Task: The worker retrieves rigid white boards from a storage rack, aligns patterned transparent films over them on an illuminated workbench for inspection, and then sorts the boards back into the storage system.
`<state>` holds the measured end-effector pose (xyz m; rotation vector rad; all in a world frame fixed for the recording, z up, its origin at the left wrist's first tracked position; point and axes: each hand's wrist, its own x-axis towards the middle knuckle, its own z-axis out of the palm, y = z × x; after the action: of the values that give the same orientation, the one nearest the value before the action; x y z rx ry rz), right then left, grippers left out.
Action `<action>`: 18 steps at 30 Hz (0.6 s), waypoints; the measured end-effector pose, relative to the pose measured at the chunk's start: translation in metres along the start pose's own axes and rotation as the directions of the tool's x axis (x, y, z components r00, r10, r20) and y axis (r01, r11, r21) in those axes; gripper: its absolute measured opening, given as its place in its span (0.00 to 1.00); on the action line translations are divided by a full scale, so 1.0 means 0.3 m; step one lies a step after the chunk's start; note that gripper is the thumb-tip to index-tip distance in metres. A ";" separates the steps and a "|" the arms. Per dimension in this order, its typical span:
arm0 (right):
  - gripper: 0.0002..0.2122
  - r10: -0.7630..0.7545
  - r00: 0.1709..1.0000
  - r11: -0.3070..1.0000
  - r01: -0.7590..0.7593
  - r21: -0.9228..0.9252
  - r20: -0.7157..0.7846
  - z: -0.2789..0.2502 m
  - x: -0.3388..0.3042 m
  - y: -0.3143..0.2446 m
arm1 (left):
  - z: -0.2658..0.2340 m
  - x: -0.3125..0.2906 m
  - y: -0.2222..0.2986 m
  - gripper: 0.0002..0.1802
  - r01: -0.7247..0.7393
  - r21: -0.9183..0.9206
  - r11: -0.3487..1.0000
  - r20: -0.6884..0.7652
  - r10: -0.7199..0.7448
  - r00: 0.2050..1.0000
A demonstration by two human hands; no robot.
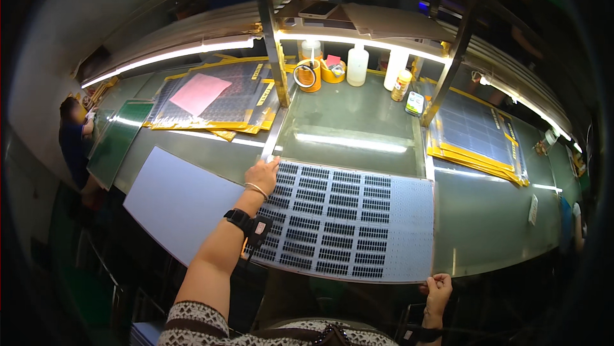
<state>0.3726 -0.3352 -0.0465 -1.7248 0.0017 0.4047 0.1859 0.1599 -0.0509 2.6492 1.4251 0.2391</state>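
A thin, pale rectangular panel lies in front of me on the glass-topped bench, printed with columns of small black rectangles and a dotted light strip at its right end. My left hand reaches to its far left corner, fingers closed at the edge; the fingertips are partly hidden. At the near right corner, my right hand pinches the panel between thumb and fingers. A plain pale sheet rests left of the panel, passing close to my left forearm. A dark band with a small box is strapped to my left wrist.
Yellow-edged dark screens are stacked at right; more such screens lie at left under a pink sheet. Bottles and an orange tape-roll holder stand behind, between metal posts. A person works at far left.
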 end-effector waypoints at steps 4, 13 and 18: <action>0.08 -0.109 0.991 0.994 0.110 0.020 -0.078 -0.040 -0.005 -0.035 | -0.032 -0.055 0.051 0.18 -0.042 -0.009 0.999 0.020 0.043 0.999; 0.29 -0.463 0.661 -0.057 0.642 -0.764 0.590 -0.040 0.118 -0.218 | 0.036 -0.123 0.090 0.23 -0.220 0.142 0.965 -0.270 0.252 0.929; 0.27 -0.418 0.559 -0.151 0.735 -0.661 0.716 0.104 0.493 -0.196 | 0.032 -0.117 0.108 0.24 -0.215 0.006 0.977 -0.085 0.214 0.973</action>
<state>0.5163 -0.2607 -0.0344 -2.6128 -1.6395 -0.2299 0.1951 0.1127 -0.0571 2.8218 1.1564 0.3787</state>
